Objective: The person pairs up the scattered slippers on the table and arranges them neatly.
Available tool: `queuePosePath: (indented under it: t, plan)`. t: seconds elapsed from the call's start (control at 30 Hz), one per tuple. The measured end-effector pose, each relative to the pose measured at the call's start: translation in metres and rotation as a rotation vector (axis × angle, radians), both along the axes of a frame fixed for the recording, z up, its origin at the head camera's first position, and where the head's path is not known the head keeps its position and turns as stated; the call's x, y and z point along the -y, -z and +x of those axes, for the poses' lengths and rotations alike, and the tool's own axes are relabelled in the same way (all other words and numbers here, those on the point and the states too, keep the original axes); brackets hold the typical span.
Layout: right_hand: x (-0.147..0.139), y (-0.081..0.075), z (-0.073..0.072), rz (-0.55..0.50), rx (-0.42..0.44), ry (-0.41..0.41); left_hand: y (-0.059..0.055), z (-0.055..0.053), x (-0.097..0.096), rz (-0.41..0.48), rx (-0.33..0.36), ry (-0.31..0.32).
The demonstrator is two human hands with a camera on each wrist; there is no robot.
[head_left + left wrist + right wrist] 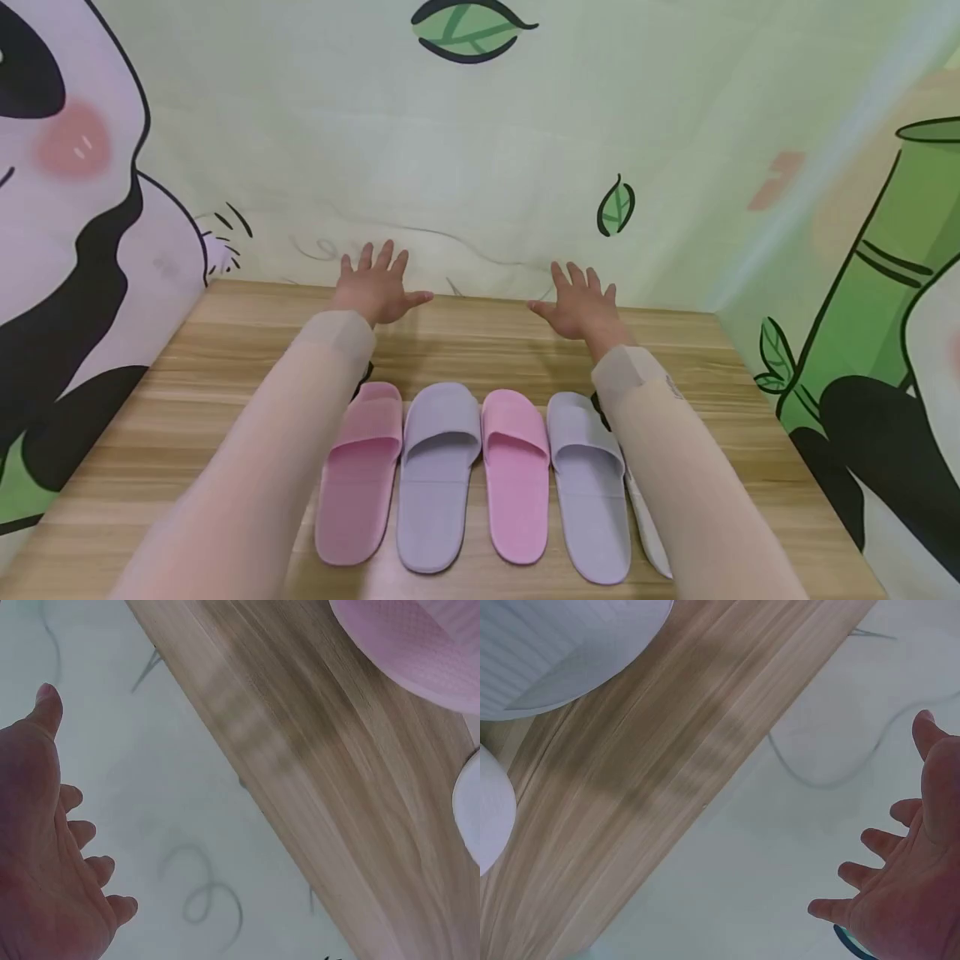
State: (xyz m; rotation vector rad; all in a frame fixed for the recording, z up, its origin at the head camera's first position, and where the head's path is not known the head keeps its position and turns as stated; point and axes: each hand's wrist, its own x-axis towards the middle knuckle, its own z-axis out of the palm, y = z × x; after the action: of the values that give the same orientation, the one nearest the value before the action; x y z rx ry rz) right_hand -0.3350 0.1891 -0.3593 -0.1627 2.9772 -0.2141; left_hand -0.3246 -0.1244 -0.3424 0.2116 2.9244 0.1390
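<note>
My left hand [372, 287] is held out with fingers spread, over the far edge of the wooden surface, holding nothing. To its right, my right hand [579, 307] is spread the same way, also bare of any object. Nearer to me lie several slippers in a row, toes pointing away: a dusky pink slipper [358, 492] partly behind the left sleeve, a lavender slipper [432, 517], a brighter pink slipper [518, 508] and another lavender slipper [596, 525]. A white slipper [651, 533] is mostly hidden by the right sleeve.
The wood-grain tabletop [247, 358] ends at a pale green wall cloth [487, 150] printed with leaves. A printed panda [172, 225] covers the left side and a green bamboo stem [862, 275] the right. Dark straps show beneath both wrists.
</note>
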Motion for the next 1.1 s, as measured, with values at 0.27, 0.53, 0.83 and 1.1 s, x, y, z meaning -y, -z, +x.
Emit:
queuePosePath:
  t: [0.27,0.53,0.83,1.1]
  plan:
    - [-0.002,-0.002,0.006,0.006,0.003,-0.055,0.001,-0.003,0.004,0.026,0.015,0.068]
    - [-0.005,-0.004,0.017,-0.021,0.004,-0.103,0.002,0.005,0.016,0.03,0.006,0.129]
    - [-0.008,-0.003,0.034,-0.016,-0.013,-0.177,0.007,0.017,0.03,0.036,-0.047,0.174]
    - [-0.008,0.0,0.051,0.027,-0.038,-0.255,0.011,0.033,0.037,-0.02,-0.067,0.224]
